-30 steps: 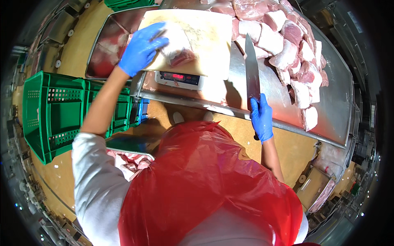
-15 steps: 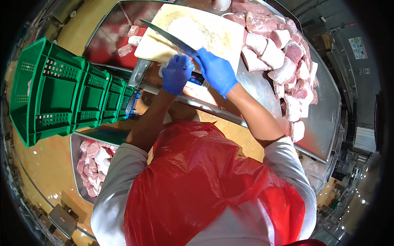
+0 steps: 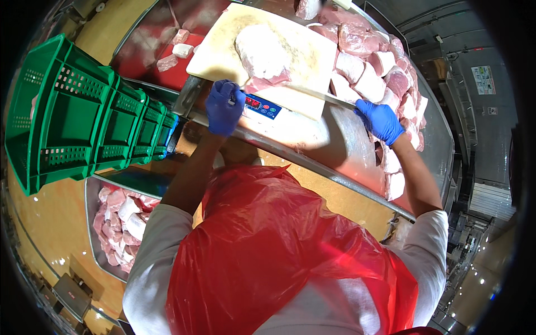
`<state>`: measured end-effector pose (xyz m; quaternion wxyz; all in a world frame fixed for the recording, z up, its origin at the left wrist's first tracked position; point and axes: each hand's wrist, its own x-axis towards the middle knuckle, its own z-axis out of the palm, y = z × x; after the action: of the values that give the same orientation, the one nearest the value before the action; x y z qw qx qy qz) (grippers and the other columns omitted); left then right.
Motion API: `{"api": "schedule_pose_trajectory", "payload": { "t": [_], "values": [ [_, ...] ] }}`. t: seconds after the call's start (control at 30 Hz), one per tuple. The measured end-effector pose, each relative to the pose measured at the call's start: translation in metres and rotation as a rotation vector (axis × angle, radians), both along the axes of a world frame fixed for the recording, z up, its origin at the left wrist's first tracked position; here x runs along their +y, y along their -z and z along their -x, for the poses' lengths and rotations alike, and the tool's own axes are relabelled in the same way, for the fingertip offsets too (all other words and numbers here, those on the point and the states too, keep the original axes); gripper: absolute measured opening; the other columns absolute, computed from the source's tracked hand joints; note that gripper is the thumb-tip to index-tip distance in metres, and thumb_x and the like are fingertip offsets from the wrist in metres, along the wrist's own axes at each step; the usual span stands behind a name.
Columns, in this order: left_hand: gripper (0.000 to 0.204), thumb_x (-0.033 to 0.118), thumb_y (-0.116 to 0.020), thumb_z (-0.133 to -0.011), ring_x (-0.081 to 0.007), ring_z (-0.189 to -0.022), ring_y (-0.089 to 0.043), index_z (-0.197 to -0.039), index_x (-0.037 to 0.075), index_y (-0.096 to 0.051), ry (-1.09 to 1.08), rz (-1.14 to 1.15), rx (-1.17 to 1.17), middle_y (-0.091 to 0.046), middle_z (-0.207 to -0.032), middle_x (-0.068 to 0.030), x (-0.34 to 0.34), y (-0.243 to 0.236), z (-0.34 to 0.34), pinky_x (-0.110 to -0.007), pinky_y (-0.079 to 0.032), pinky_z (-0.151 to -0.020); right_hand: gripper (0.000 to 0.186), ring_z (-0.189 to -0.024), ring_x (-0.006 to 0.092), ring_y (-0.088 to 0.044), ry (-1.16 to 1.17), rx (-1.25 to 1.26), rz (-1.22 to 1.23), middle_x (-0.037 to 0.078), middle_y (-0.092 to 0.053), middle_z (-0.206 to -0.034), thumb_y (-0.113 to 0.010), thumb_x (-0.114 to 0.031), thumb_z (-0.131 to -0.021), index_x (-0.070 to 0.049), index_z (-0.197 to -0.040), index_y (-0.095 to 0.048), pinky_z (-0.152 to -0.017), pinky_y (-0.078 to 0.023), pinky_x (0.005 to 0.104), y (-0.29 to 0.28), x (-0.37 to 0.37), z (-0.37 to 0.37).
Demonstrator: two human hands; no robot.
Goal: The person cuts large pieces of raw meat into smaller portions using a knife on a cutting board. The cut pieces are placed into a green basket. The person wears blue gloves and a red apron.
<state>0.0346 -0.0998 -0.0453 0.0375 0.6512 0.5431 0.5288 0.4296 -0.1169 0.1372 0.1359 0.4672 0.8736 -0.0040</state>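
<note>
On the white cutting board [image 3: 215, 47] lies a large pale piece of meat [image 3: 262, 53], its pink side toward me. My right hand [image 3: 381, 121], in a blue glove, is closed round the handle of a knife [image 3: 335, 100]. The knife's blade points left across the board's near right part, close to the meat. My left hand [image 3: 225, 109], also blue-gloved, is closed in a fist by the board's near left corner. Something small and dark shows at its fingers, too small to name. Between the hands, a scale's blue display panel [image 3: 262, 106] sits at the board's near edge.
Many cut chunks of meat [image 3: 368, 81] are heaped on the metal table [image 3: 441, 145] at the right. Several small pieces lie in a red-bottomed tray [image 3: 151, 72] at the far left. Stacked green crates [image 3: 72, 123] stand left; below them is a metal bin [image 3: 95, 245] of meat.
My right hand has swung the knife away to the right, from pointing far left over the board to lying low across it. My left hand has shifted slightly left, baring the meat and display.
</note>
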Motion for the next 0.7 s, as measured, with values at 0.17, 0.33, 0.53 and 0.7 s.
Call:
{"api": "schedule_pose_trajectory", "payload": {
  "t": [0.17, 0.33, 0.53, 0.7],
  "values": [
    [0.019, 0.005, -0.069, -0.077, -0.0310, -0.094, -0.063, -0.095, 0.007, -0.063, 0.254, -0.009, 0.152, -0.061, -0.100, -0.0102, -0.009, -0.045, -0.019, -0.044, -0.052, -0.082, 0.021, -0.079, 0.0391, -0.068, 0.117, 0.374, -0.125, 0.018, -0.069, -0.096, -0.059, -0.021, -0.095, -0.012, -0.115, -0.057, -0.067, -0.056, 0.0482, 0.033, -0.002, 0.117],
    [0.025, 0.011, -0.072, -0.077, -0.0297, -0.088, -0.064, -0.101, 0.009, -0.063, 0.268, 0.027, 0.187, -0.060, -0.101, -0.0102, 0.008, 0.000, -0.014, -0.040, -0.054, -0.074, 0.018, -0.083, 0.0423, -0.068, 0.143, 0.360, -0.030, 0.022, -0.068, -0.098, -0.056, -0.018, -0.096, -0.009, -0.111, -0.056, -0.071, -0.055, 0.0497, 0.048, 0.032, 0.200],
    [0.023, 0.008, -0.076, -0.075, -0.0271, -0.078, -0.064, -0.094, 0.010, -0.063, 0.175, -0.157, 0.051, -0.062, -0.098, -0.0085, 0.004, 0.007, 0.009, -0.039, -0.054, -0.068, 0.025, -0.079, 0.0386, -0.071, 0.018, 0.117, 0.019, 0.019, -0.070, -0.096, -0.048, -0.024, -0.100, -0.016, -0.121, -0.057, -0.068, -0.058, 0.0483, 0.036, 0.028, 0.084],
    [0.018, 0.006, -0.079, -0.070, -0.0228, -0.060, -0.058, -0.081, 0.010, -0.066, -0.152, -0.640, 0.138, -0.059, -0.068, -0.0072, -0.002, -0.097, 0.134, -0.034, -0.046, -0.059, 0.019, -0.075, 0.0412, -0.068, 0.024, 0.044, -0.040, 0.020, -0.067, -0.087, -0.061, -0.020, -0.095, -0.011, -0.111, -0.056, -0.065, -0.054, 0.0498, -0.015, 0.009, -0.016]
  ]
}}
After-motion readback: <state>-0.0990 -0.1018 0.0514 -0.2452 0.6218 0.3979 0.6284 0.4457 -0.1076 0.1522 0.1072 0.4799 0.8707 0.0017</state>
